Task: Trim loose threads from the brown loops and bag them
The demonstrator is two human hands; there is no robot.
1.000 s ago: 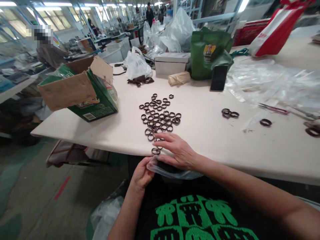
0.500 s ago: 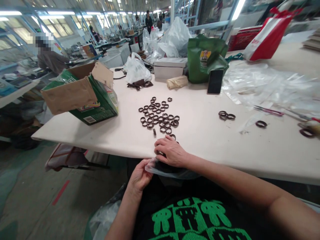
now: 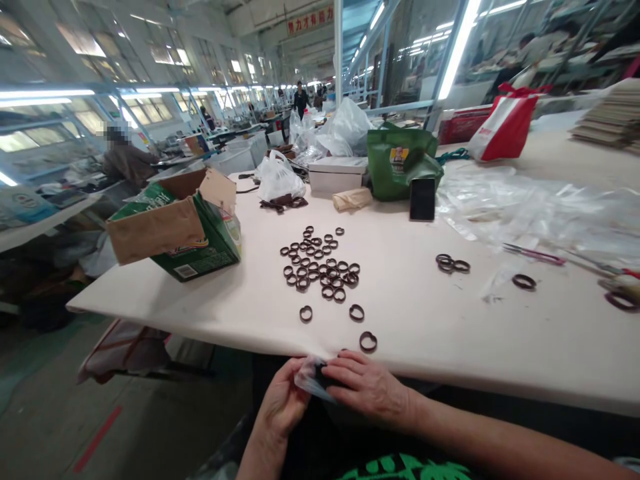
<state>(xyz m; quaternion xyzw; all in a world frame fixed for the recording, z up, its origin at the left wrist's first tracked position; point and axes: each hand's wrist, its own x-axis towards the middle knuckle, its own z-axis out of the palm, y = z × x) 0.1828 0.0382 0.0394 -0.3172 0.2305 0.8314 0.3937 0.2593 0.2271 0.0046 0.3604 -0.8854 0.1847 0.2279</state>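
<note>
At the table's front edge my left hand (image 3: 286,399) pinches the rim of a clear plastic bag (image 3: 313,380). Dark contents show at the bag's mouth, too blurred to make out. My right hand (image 3: 373,390) lies against the other side of the bag, its fingers stretched toward the mouth; its palm is hidden. Just beyond those fingers a dark brown ring (image 3: 368,342) rests on the table. Two more single rings, one on the left (image 3: 306,314) and one on the right (image 3: 357,313), lie farther in. Behind them spreads a pile of many similar rings (image 3: 320,270).
An open green carton (image 3: 200,257) stands left on the table (image 3: 425,327). Behind the pile are a white bag (image 3: 281,177), a green pouch (image 3: 397,160) and a phone (image 3: 423,200). To the right lie purple-handled scissors (image 3: 535,254), loose rings (image 3: 452,264) and plastic sheets (image 3: 540,207).
My right hand has drawn back from the tabletop to the bag. Rings formerly near or under it now lie spread out near the edge. The whole view has tilted upward.
</note>
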